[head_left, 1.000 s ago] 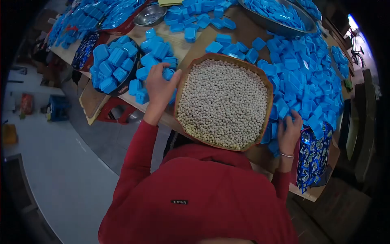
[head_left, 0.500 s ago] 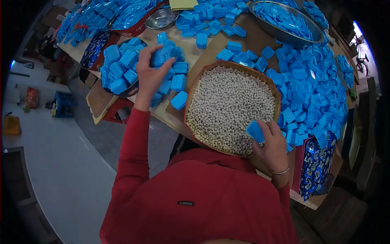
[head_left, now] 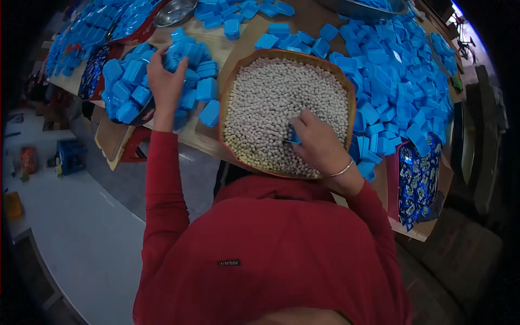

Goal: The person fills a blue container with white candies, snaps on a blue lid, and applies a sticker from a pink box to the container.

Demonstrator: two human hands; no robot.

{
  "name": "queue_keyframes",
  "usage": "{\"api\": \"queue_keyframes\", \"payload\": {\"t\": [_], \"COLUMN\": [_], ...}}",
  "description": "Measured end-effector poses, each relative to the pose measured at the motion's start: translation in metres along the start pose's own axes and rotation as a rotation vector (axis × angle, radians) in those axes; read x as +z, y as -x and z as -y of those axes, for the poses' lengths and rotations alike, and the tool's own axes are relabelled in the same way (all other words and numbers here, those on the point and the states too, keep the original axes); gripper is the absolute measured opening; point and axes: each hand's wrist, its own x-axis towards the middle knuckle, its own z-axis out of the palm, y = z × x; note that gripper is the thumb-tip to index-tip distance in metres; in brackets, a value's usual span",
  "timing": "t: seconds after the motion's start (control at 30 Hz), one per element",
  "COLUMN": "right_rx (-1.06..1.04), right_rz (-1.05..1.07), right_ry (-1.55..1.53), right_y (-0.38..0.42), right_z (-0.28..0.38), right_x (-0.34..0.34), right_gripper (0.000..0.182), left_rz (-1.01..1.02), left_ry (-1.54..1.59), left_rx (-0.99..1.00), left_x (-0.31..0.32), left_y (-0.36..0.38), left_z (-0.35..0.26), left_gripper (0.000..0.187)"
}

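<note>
My right hand point(head_left: 317, 138) is down in the basket point(head_left: 352, 116) of small pale pellets point(head_left: 271, 92), its fingers closed on a blue piece point(head_left: 294, 135) that is partly sunk among them. To the left, my left hand point(head_left: 167, 81) is at a heap of closed blue boxes point(head_left: 189, 54), thumb and fingers spread apart, with nothing seen held between them. Another group of blue boxes point(head_left: 127, 81) fills a dark container beside that wrist.
Many loose blue pieces point(head_left: 379, 76) cover the table right of the basket. Metal bowls point(head_left: 176, 12) stand at the back. A box with blue patterned packets point(head_left: 420, 179) is at the right edge, and a blue crate point(head_left: 72, 156) is on the floor at left.
My right hand has moved leftward into the middle of the pellets, pushing the blue piece into them. The left hand stays at the boxes, fingers still apart. The whole view has shifted.
</note>
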Motion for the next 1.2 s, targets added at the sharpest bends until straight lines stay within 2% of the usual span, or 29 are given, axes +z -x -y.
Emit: {"api": "queue_keyframes", "payload": {"t": [0.07, 0.1, 0.13, 0.2, 0.4, 0.5, 0.57, 0.63, 0.7, 0.8, 0.83, 0.9, 0.93, 0.97, 1.07, 1.2], "right_rx": [0.087, 0.077, 0.078, 0.087, 0.091, 0.075, 0.055, 0.006, -0.046, -0.002, 0.04, 0.11, 0.102, 0.101, 0.021, 0.106], "right_rz": [-0.032, -0.105, -0.129, -0.186, -0.215, -0.239, -0.249, -0.256, -0.267, -0.189, -0.217, -0.281, -0.239, -0.199, -0.168, -0.211], "right_ry": [-0.29, -0.448, -0.519, -0.667, -0.676, -0.579, -0.583, -0.571, -0.534, -0.638, -0.383, 0.157, 0.208, 0.261, 0.227, 0.019], "right_y": [0.004, 0.009, 0.013, 0.022, 0.026, 0.024, 0.021, 0.013, 0.006, 0.01, 0.015, 0.022, 0.024, 0.023, 0.015, 0.017], "right_z": [-0.008, -0.015, -0.018, -0.018, -0.014, -0.015, -0.011, -0.003, 0.002, 0.0, -0.008, -0.029, -0.036, -0.038, -0.045, -0.056], "right_x": [-0.009, -0.005, -0.004, 0.001, -0.001, -0.004, -0.005, -0.003, 0.001, -0.013, -0.012, -0.002, 0.007, 0.014, 0.016, 0.012], "right_gripper": [0.034, 0.043, 0.044, 0.046, 0.049, 0.049, 0.049, 0.049, 0.049, 0.044, 0.038, 0.019, 0.015, 0.012, 0.007, 0.007], "left_rz": [0.056, 0.073, 0.094, 0.085, -0.1, -0.069, 0.19, 0.662, 0.878, 0.889, 0.914, 0.842, 0.857, 0.876, 0.915, 0.899], "left_ry": [-0.002, 0.015, 0.029, 0.0, -0.341, 0.02, 0.512, 1.12, 1.349, 1.275, 1.213, 1.216, 1.211, 1.194, 1.104, 1.039], "left_rx": [-0.047, -0.081, -0.117, -0.026, 0.229, 0.058, -0.21, -0.6, -0.845, -0.76, -0.844, -0.801, -0.902, -0.885, -0.804, -0.7], "left_x": [0.009, 0.011, 0.012, 0.018, 0.0, -0.02, -0.019, -0.02, -0.008, 0.014, 0.008, 0.01, 0.003, 0.004, 0.001, -0.006], "left_y": [-0.003, -0.003, -0.001, -0.001, 0.01, 0.032, 0.061, 0.086, 0.11, 0.125, 0.119, 0.122, 0.117, 0.119, 0.122, 0.122], "left_z": [0.026, 0.03, 0.033, 0.043, 0.018, -0.028, -0.07, -0.129, -0.154, -0.138, -0.136, -0.123, -0.127, -0.123, -0.126, -0.134], "left_gripper": [0.047, 0.048, 0.05, 0.049, 0.041, 0.035, 0.035, 0.031, 0.029, 0.028, 0.026, 0.023, 0.023, 0.023, 0.026, 0.028]}}
